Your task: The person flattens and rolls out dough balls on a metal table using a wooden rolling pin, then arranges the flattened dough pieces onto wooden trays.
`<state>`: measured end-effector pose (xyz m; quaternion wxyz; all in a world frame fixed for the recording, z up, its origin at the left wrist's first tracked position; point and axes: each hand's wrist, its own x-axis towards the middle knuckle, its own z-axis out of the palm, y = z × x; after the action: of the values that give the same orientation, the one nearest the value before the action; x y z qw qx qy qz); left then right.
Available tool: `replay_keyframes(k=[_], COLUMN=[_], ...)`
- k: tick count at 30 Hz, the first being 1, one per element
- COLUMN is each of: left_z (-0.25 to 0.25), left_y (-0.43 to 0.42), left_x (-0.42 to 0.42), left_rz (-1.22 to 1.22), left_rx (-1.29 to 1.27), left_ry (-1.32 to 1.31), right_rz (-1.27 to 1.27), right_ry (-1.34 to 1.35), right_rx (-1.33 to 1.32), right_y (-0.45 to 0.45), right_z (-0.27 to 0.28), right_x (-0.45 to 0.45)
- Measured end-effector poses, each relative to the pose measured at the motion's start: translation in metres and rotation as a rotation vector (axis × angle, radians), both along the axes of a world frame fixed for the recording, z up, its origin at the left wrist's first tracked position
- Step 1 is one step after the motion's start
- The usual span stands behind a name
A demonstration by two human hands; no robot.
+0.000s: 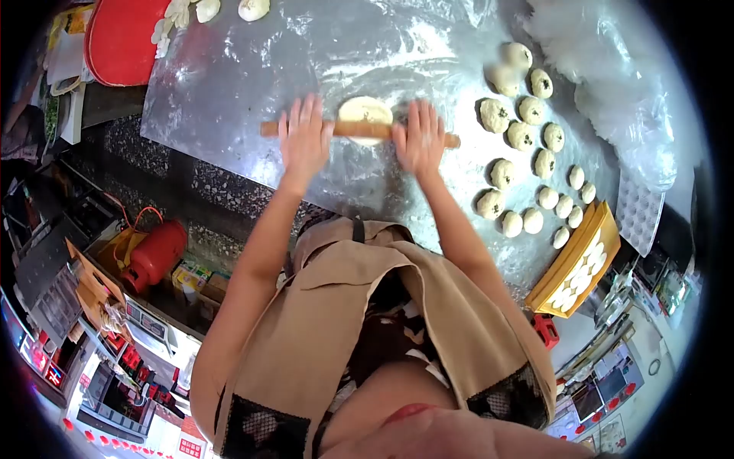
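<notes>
A wooden rolling pin (362, 129) lies crosswise over a flat round of dough (365, 108) on the metal work table (229, 92). My left hand (306, 141) rests on the left part of the pin, fingers stretched forward over it. On the right part lies my right hand (420, 143), its fingers also extended and slightly blurred. Neither hand is wrapped round the wood. The pin hides a strip of the dough round, which shows above and just below it.
Several dough balls with dark specks (521, 136) and smaller plain dough balls (533, 220) sit to the right. Beyond them are a yellow crate (609, 229) of white pieces and clear plastic sheeting (612, 84). A red lid-like board (126, 38) and more dough (253, 8) are upper left.
</notes>
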<state>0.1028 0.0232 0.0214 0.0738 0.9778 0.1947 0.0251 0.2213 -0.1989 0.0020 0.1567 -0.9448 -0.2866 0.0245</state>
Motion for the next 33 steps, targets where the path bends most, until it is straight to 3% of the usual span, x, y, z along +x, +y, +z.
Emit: replay_keyframes(k=[3, 8, 11, 13, 16, 18, 22, 24, 25, 27, 29, 31, 32, 33], left_z=[0.002, -0.016, -0.019, -0.013, 0.0, 0.02, 0.009, 0.005, 0.005, 0.007, 0.028, 0.039, 0.043, 0.039], left_y=[-0.017, 0.04, 0.04, 0.016, -0.023, -0.047, -0.037, -0.023, -0.022, -0.029, -0.03, -0.026, -0.017, -0.014], left_x=[-0.022, 0.083, 0.084, 0.032, -0.025, -0.016, 0.054, 0.068, 0.063, 0.043, 0.035, 0.031, 0.036, 0.042], left_rz=[0.013, 0.0, 0.049, 0.02, -0.006, 0.121, 0.22, 0.294, 0.295, 0.087, 0.12, 0.204, 0.097, 0.1], left_rx=[-0.064, 0.033, 0.083, -0.035, -0.157, -0.427, -0.484, -0.741, -0.726, -0.583, -0.66, -0.541, -0.356, -0.352], left_ry=[0.104, -0.072, -0.143, -0.08, -0.03, 0.109, -0.077, 0.312, 0.309, 0.002, -0.062, -0.365, -0.407, -0.409], right_rz=[-0.023, -0.207, -0.233, -0.084, 0.015, 0.05, 0.127, 0.14, 0.138, 0.145, 0.132, 0.133, 0.136, 0.135], right_ry=[0.065, -0.091, -0.106, -0.168, -0.11, -0.131, -0.156, -0.127, -0.129, -0.127, -0.134, -0.113, -0.112, -0.113], right_rx=[-0.003, 0.09, 0.152, -0.007, -0.001, 0.042, 0.109, 0.15, 0.164, 0.152, 0.177, 0.161, 0.165, 0.167], right_y=[-0.009, 0.064, 0.061, 0.03, -0.027, -0.055, -0.067, -0.066, -0.065, -0.068, -0.066, -0.067, -0.068, -0.068], right_z=[-0.001, -0.005, -0.002, 0.006, 0.008, -0.001, -0.007, -0.005, -0.006, -0.007, -0.006, -0.004, -0.004, -0.004], right_x=[-0.025, 0.087, 0.082, 0.031, -0.052, -0.08, -0.081, -0.079, -0.078, -0.079, -0.078, -0.078, -0.079, -0.079])
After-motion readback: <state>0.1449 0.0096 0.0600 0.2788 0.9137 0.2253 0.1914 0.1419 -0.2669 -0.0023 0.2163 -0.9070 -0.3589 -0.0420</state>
